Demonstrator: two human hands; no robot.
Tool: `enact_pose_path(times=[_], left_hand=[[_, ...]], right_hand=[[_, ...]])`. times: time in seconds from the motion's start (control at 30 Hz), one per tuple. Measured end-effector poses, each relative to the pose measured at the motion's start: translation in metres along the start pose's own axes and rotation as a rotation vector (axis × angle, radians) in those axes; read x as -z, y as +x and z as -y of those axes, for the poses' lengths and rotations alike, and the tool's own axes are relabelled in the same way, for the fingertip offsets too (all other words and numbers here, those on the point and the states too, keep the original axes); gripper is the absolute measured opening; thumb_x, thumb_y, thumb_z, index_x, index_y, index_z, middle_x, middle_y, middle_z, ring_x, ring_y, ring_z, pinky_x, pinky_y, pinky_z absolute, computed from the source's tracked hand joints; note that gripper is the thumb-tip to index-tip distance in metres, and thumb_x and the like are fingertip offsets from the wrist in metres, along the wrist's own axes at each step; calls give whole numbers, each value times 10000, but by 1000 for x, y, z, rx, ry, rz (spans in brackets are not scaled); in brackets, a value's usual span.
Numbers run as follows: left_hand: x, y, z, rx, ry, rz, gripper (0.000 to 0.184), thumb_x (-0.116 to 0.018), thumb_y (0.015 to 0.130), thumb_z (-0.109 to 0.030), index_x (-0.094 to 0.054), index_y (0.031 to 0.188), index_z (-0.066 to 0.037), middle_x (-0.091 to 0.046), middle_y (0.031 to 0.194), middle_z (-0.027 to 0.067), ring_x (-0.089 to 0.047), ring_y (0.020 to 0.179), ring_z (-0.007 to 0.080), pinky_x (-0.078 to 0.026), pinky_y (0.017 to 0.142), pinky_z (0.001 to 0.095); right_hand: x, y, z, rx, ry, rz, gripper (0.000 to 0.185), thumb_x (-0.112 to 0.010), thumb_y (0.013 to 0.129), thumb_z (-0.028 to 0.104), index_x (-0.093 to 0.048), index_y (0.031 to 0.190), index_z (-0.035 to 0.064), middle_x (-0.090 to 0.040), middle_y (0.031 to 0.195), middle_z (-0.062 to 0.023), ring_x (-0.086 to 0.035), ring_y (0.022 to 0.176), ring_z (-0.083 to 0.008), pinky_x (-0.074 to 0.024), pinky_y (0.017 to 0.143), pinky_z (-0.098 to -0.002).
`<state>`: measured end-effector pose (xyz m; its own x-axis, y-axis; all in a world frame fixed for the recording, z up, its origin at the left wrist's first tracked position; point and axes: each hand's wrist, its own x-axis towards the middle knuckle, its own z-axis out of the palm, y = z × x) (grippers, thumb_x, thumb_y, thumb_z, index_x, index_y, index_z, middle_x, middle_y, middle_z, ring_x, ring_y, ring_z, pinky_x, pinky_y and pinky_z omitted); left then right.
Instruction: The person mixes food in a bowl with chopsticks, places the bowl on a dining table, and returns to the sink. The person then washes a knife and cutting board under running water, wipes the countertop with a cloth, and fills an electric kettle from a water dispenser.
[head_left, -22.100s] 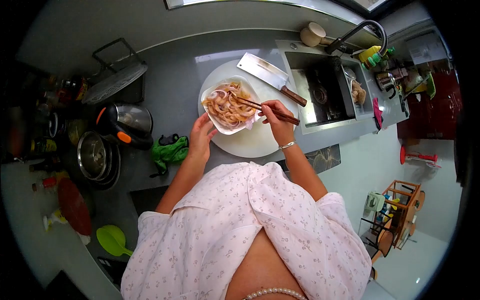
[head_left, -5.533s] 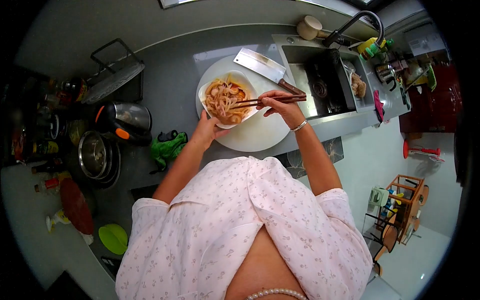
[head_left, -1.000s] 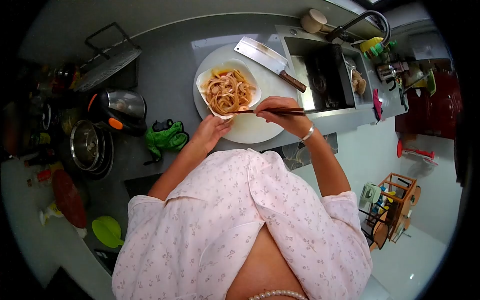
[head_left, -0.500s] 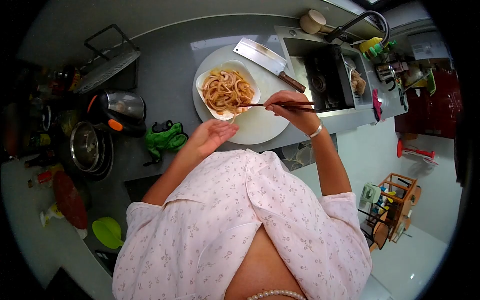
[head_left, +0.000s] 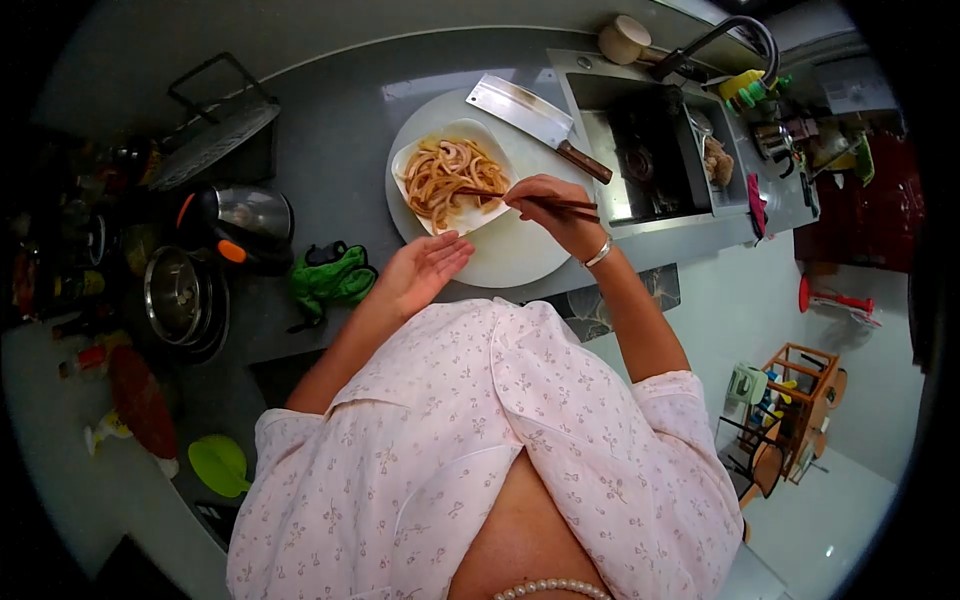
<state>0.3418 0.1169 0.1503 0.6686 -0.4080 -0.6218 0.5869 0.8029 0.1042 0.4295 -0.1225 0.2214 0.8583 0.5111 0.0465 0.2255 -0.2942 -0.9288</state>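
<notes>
A white bowl (head_left: 476, 222) stands on a round white cutting board (head_left: 530, 255). Brown-sauced strips of food (head_left: 445, 175) fill most of it; their kind I cannot tell for sure. My right hand (head_left: 560, 215) is closed around dark chopsticks (head_left: 575, 207), whose tips reach into the strips. Fingers stretched out and palm up, my left hand (head_left: 425, 272) is by the near edge of the bowl and holds nothing; whether it touches the rim is unclear. A cleaver (head_left: 525, 110) with a wooden handle lies on the board behind the bowl, at the right.
Right of the board is a sink (head_left: 590, 95) with a black faucet (head_left: 735, 30). To the left are an electric kettle (head_left: 245, 225), a green cloth item (head_left: 335, 275) and stacked metal bowls (head_left: 175, 295). A dish rack (head_left: 220, 135) stands at the back left.
My right hand has moved left with the chopsticks, and their tips have gone deeper into the strips. A strip that hung over the near rim is now inside the bowl. My left hand barely moved.
</notes>
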Motion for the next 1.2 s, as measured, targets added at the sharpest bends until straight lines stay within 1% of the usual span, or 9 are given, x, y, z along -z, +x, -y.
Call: enact_pose_path(times=[0.13,0.3,0.47,0.6,0.67,0.8,1.0,1.07,1.2], left_hand=[[0,-10,-4,-44,60,-9,358,-497,926,-120,-490,1211,96,-522,1251,220,-530,1180,305,-445,1036,390],[20,-10,-12,-207,74,-109,286,-510,923,-127,-537,1144,52,-614,1090,166,-607,1035,261,-504,930,368],[30,-6,-16,-226,45,-85,255,-527,915,-117,-553,1110,46,-624,1062,158,-620,1001,251,-510,925,371],[29,-8,-17,-232,41,-93,242,-542,908,-107,-560,1099,41,-622,1048,150,-618,994,248,-511,926,366],[31,-8,-17,-234,35,-102,238,-542,910,-108,-563,1096,38,-622,1044,149,-618,992,247,-513,923,367],[38,-5,-17,-242,22,-116,230,-544,911,-115,-572,1086,32,-623,1041,146,-619,988,245,-517,911,367],[38,3,-14,-273,93,-203,222,-558,908,-127,-579,1076,18,-627,1033,132,-620,976,236,-520,893,359],[39,6,-14,-273,104,-202,215,-562,907,-127,-579,1069,14,-628,1026,131,-620,970,234,-520,889,358],[41,6,-14,-277,105,-204,203,-571,903,-124,-576,1061,4,-630,1016,127,-620,960,234,-519,878,355]], right_hand=[[5,0,8,-56,102,-135,111,-654,873,54,-677,963,-6,-683,922,-72,-645,748,-115,-550,638,-231],[-2,-11,17,-178,67,130,93,-653,876,61,-684,950,16,-684,895,-50,-640,735,-105,-540,626,-231],[-32,-2,0,-31,-48,94,110,-653,868,45,-664,973,17,-675,885,-65,-609,678,-126,-505,629,-231],[-36,0,-13,44,28,-110,130,-648,869,41,-669,996,20,-681,907,-82,-628,693,-132,-525,623,-240],[-30,-1,-9,-60,72,-207,127,-616,893,36,-673,995,-15,-689,914,-91,-681,818,-148,-568,660,-243],[-21,-7,13,-187,227,-361,162,-599,923,87,-654,1015,-35,-697,916,-111,-699,843,-174,-575,622,-241],[-50,19,14,-170,410,-422,198,-602,924,119,-640,1048,-32,-693,946,-107,-700,833,-170,-568,596,-232],[-63,36,-1,-104,323,-429,196,-602,926,124,-639,1038,-31,-686,949,-103,-698,850,-179,-568,597,-231],[-78,58,-10,-161,603,-490,215,-611,923,155,-632,1023,-35,-678,938,-117,-700,863,-202,-584,601,-257]])
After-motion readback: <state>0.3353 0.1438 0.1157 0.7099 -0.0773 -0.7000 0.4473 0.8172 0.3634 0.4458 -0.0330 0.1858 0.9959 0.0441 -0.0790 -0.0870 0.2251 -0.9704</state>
